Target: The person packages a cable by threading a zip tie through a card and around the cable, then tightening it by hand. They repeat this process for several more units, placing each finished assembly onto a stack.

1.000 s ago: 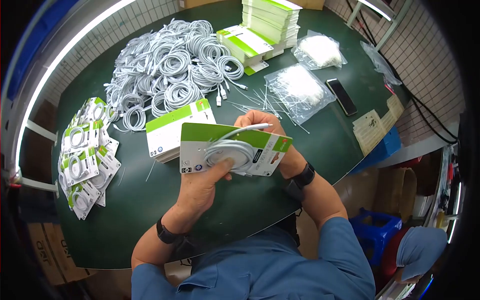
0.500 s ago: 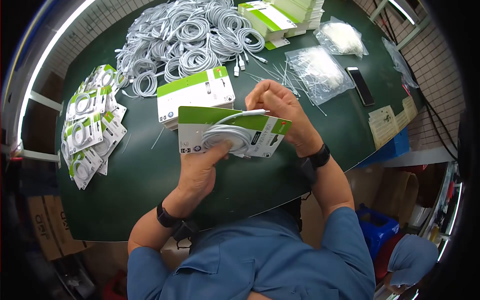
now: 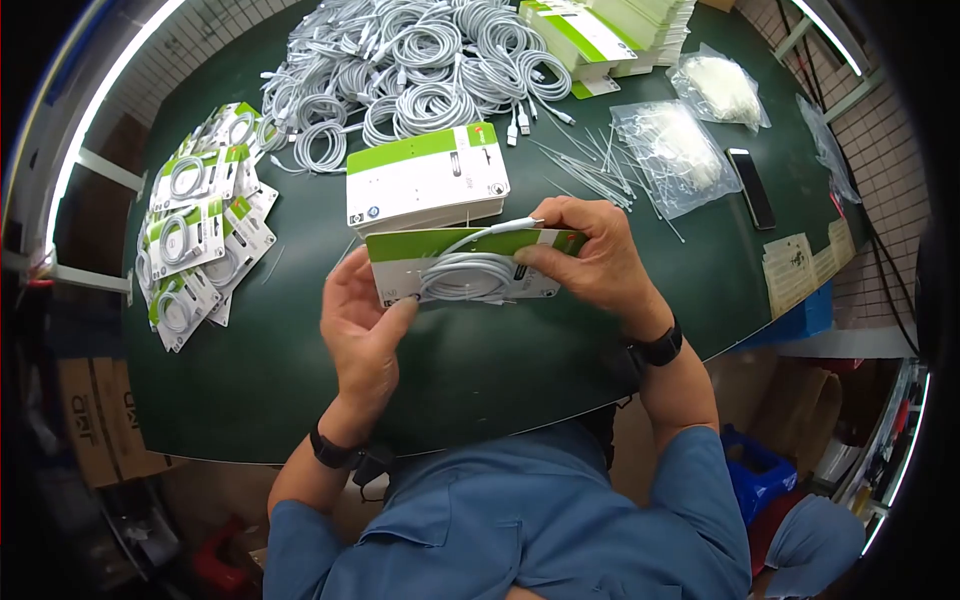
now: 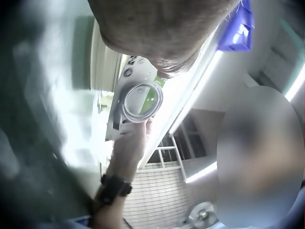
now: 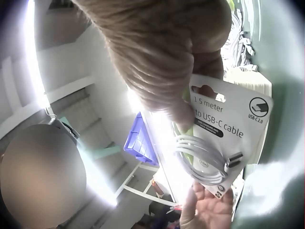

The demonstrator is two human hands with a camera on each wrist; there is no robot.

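A green-and-white cable card (image 3: 400,268) is held over the table in front of my body, a coiled white USB cable (image 3: 440,268) lying on its face. One cable end with its plug runs along the card's upper edge. My right hand (image 3: 605,262) pinches the card's right end, thumb on the front and fingers behind. At the left end is my left hand (image 3: 358,325), fingers spread loosely and thumb beside the lower corner. In the right wrist view, that left hand (image 5: 212,210) shows its palm below the card's corner, while print and a metal plug (image 5: 233,160) face the camera.
Behind the card stands a stack of cards (image 3: 430,180). Carded cables (image 3: 185,245) are heaped at left, loose coiled cables (image 3: 425,50) at the back. Loose thin white ties (image 3: 600,165), bags of them (image 3: 675,150) and a phone (image 3: 750,188) lie at right.
My left thumb has come off the coil to the card's left corner, its fingers loosening. My right hand has moved from the cable plug onto the card's right end. The head view has shifted.
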